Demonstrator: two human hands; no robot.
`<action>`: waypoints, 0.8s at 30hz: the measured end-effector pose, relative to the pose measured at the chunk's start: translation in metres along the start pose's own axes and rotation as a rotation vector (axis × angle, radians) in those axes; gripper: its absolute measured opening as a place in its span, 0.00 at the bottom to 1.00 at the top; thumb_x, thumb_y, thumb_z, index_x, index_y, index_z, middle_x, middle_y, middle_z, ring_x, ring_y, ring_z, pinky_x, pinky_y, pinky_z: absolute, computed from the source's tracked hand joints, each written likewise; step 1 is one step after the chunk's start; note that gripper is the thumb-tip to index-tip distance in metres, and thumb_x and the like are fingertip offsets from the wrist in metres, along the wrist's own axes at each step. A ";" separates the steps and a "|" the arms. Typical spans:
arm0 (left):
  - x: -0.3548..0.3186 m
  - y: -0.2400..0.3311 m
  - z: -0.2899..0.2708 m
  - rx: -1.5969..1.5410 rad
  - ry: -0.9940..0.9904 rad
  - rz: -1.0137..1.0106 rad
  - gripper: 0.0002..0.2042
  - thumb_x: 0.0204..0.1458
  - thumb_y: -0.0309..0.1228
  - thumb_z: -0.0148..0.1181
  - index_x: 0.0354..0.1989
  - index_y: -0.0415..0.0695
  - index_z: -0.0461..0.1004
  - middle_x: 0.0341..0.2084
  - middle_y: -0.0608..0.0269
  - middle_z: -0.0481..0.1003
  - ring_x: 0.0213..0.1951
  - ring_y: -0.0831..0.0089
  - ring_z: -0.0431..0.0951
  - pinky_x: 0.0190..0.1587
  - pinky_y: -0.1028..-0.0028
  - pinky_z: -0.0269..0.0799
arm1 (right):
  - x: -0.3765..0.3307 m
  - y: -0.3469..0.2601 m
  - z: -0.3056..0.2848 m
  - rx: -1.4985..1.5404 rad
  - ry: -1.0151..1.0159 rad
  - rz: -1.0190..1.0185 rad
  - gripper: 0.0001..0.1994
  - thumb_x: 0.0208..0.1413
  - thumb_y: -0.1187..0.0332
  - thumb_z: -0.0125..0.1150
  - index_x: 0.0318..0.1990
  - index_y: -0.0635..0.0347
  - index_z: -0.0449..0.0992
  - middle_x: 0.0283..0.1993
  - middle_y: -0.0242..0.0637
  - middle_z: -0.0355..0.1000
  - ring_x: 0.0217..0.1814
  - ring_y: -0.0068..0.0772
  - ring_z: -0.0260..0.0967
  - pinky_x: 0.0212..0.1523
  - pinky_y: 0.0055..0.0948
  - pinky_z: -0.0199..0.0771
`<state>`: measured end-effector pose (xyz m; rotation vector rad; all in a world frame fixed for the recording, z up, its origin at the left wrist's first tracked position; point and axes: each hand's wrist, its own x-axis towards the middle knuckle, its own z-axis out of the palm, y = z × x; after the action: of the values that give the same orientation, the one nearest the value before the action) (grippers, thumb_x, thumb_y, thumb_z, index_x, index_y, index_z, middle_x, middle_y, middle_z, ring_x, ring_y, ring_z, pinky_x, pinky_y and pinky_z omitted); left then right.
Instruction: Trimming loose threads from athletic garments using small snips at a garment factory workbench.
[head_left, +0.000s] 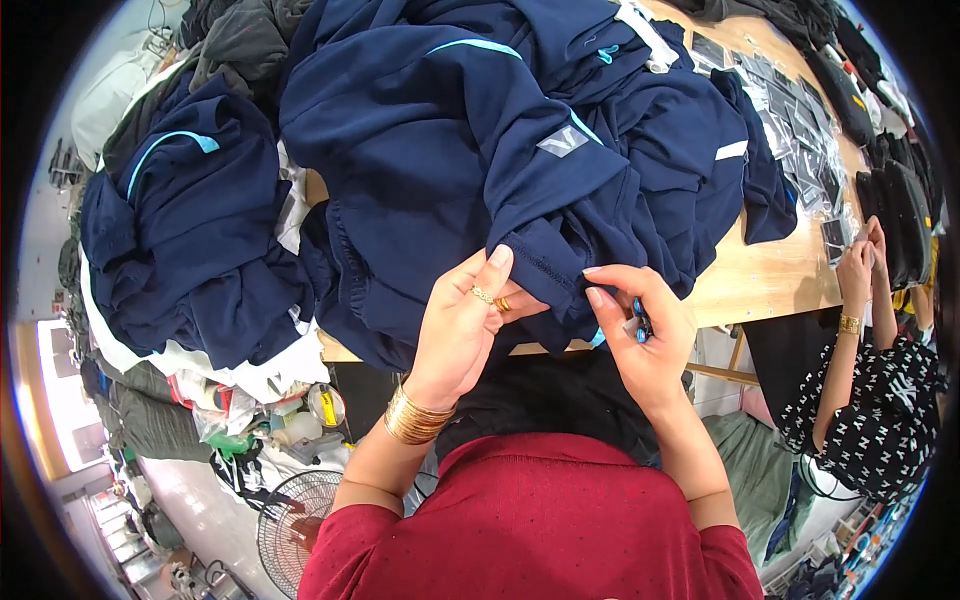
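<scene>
So the main thing here is a navy garment [400, 170] lying bunched up on a wooden worktop [780, 290], with its near end right at the front edge by the person's hands. It's got a light blue strip [475, 45] near its far end and a pale grey patch [568, 142] on the folded part just beyond the hands. The left hand [465, 325] has its grip closed on the near, stitched edge of the garment, thumb on top and fingers tucked under. The right hand [655, 340] is at the same edge, just to the right, thumb and forefinger close together at the cloth; can't really tell if those tips are pinching fabric or only touching it. That hand's curled fingers also hold a small blue tool [641, 322] against the palm. Left wrist has a stack of gold bangles [415, 418]. Left of the garment there's another navy heap [200, 240] with white cloth [285, 368] poking out underneath, and to its right more navy fabric [680, 150] with a white strip [731, 151]. Further right of the garment sit rows of shiny little packets [790, 120], then a co-worker [870, 420] in a black-and-white patterned top, hands up near those packets. Below the garment, off to the left, is a round fan [300, 530].
</scene>
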<state>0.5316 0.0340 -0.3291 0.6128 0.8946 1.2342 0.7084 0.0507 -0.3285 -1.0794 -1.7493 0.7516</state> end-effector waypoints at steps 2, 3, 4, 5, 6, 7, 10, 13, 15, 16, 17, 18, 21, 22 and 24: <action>0.000 -0.002 -0.002 -0.005 -0.012 -0.028 0.16 0.63 0.39 0.43 0.42 0.37 0.70 0.34 0.60 0.77 0.36 0.74 0.78 0.46 0.71 0.73 | 0.001 -0.005 -0.002 -0.045 -0.030 -0.063 0.15 0.42 0.82 0.62 0.40 0.59 0.77 0.26 0.35 0.71 0.24 0.26 0.70 0.24 0.21 0.66; 0.000 -0.002 -0.001 -0.005 -0.013 -0.030 0.16 0.63 0.39 0.43 0.42 0.37 0.70 0.34 0.60 0.77 0.36 0.74 0.78 0.46 0.71 0.73 | 0.001 -0.005 0.000 -0.037 -0.017 -0.102 0.17 0.40 0.83 0.61 0.41 0.59 0.77 0.26 0.35 0.71 0.23 0.26 0.70 0.23 0.22 0.66; 0.000 -0.002 0.002 -0.021 -0.014 -0.030 0.16 0.63 0.39 0.43 0.42 0.37 0.70 0.34 0.59 0.77 0.36 0.74 0.78 0.46 0.70 0.73 | 0.002 -0.005 0.003 -0.030 -0.003 -0.141 0.19 0.38 0.85 0.60 0.41 0.59 0.77 0.25 0.34 0.71 0.22 0.27 0.69 0.22 0.22 0.65; 0.000 -0.002 0.003 -0.036 -0.015 -0.031 0.16 0.63 0.39 0.42 0.43 0.37 0.70 0.34 0.59 0.77 0.36 0.73 0.78 0.46 0.69 0.73 | 0.004 -0.005 0.003 -0.056 -0.013 -0.184 0.23 0.32 0.86 0.58 0.42 0.60 0.77 0.23 0.32 0.69 0.20 0.28 0.67 0.20 0.22 0.64; 0.000 -0.003 0.003 -0.036 -0.018 -0.034 0.16 0.63 0.39 0.42 0.43 0.37 0.70 0.34 0.59 0.77 0.36 0.73 0.78 0.46 0.69 0.73 | 0.002 -0.002 0.004 -0.096 -0.012 -0.225 0.24 0.29 0.85 0.58 0.42 0.60 0.77 0.22 0.32 0.68 0.19 0.28 0.65 0.20 0.22 0.63; 0.000 -0.003 0.002 -0.071 -0.036 -0.031 0.17 0.63 0.39 0.42 0.43 0.37 0.69 0.34 0.58 0.77 0.36 0.72 0.78 0.46 0.69 0.73 | 0.001 0.002 0.006 -0.132 -0.013 -0.269 0.26 0.27 0.85 0.57 0.42 0.60 0.77 0.21 0.31 0.66 0.18 0.28 0.64 0.19 0.22 0.62; 0.000 -0.002 0.004 -0.102 -0.051 -0.025 0.17 0.63 0.40 0.42 0.44 0.37 0.69 0.35 0.55 0.77 0.39 0.69 0.78 0.47 0.67 0.73 | -0.007 0.004 0.005 -0.109 0.010 -0.316 0.25 0.26 0.84 0.58 0.40 0.58 0.78 0.18 0.31 0.61 0.16 0.27 0.60 0.17 0.25 0.58; 0.000 -0.002 0.006 -0.089 -0.032 -0.032 0.18 0.63 0.40 0.42 0.44 0.37 0.69 0.37 0.53 0.76 0.40 0.67 0.78 0.47 0.67 0.73 | -0.004 -0.007 0.004 -0.139 0.075 -0.227 0.23 0.28 0.84 0.60 0.39 0.58 0.78 0.17 0.31 0.61 0.15 0.27 0.59 0.17 0.24 0.58; 0.000 -0.001 0.005 -0.090 -0.074 -0.004 0.18 0.63 0.40 0.41 0.44 0.36 0.69 0.38 0.53 0.76 0.40 0.66 0.78 0.48 0.66 0.73 | -0.007 0.001 0.003 -0.130 0.046 -0.263 0.23 0.30 0.84 0.60 0.40 0.58 0.78 0.17 0.31 0.61 0.15 0.26 0.59 0.17 0.24 0.57; 0.001 -0.002 0.005 -0.091 -0.076 -0.006 0.18 0.63 0.40 0.41 0.44 0.36 0.69 0.38 0.53 0.76 0.40 0.66 0.78 0.48 0.66 0.73 | -0.008 0.004 0.002 -0.120 0.015 -0.299 0.22 0.31 0.84 0.61 0.41 0.58 0.78 0.17 0.31 0.60 0.15 0.26 0.59 0.17 0.23 0.57; 0.002 -0.002 0.004 -0.096 -0.091 0.001 0.18 0.63 0.40 0.41 0.44 0.36 0.69 0.38 0.52 0.76 0.40 0.66 0.78 0.48 0.66 0.73 | -0.009 0.002 0.003 -0.125 0.043 -0.322 0.22 0.31 0.83 0.62 0.41 0.58 0.78 0.17 0.30 0.59 0.15 0.26 0.59 0.17 0.23 0.57; 0.003 -0.003 0.004 -0.102 -0.106 0.009 0.18 0.63 0.40 0.41 0.45 0.35 0.68 0.38 0.52 0.76 0.40 0.66 0.78 0.48 0.66 0.73 | -0.007 0.000 0.003 -0.127 0.043 -0.320 0.22 0.31 0.83 0.62 0.41 0.58 0.78 0.17 0.30 0.59 0.15 0.26 0.59 0.17 0.23 0.57; -0.001 0.000 0.013 -0.082 -0.048 0.003 0.18 0.63 0.39 0.41 0.45 0.35 0.68 0.38 0.52 0.76 0.40 0.66 0.78 0.48 0.66 0.73 | -0.008 -0.003 0.003 -0.176 0.085 -0.271 0.21 0.30 0.81 0.62 0.39 0.58 0.79 0.17 0.30 0.58 0.15 0.26 0.58 0.16 0.24 0.56; 0.000 0.000 0.011 -0.083 -0.050 0.001 0.18 0.63 0.39 0.41 0.45 0.35 0.68 0.38 0.52 0.76 0.40 0.66 0.78 0.48 0.66 0.73 | -0.010 0.002 0.003 -0.156 0.071 -0.308 0.22 0.30 0.81 0.62 0.40 0.58 0.78 0.17 0.30 0.58 0.15 0.26 0.58 0.16 0.25 0.56; 0.002 -0.002 0.008 -0.085 -0.118 0.012 0.18 0.63 0.39 0.41 0.45 0.35 0.68 0.38 0.51 0.76 0.40 0.65 0.78 0.48 0.66 0.73 | -0.009 0.001 0.002 -0.116 0.086 -0.355 0.23 0.30 0.82 0.62 0.41 0.58 0.78 0.17 0.30 0.58 0.15 0.26 0.58 0.16 0.25 0.56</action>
<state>0.5391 0.0360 -0.3271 0.6174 0.7370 1.2278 0.7086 0.0429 -0.3339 -0.8298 -1.8610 0.3829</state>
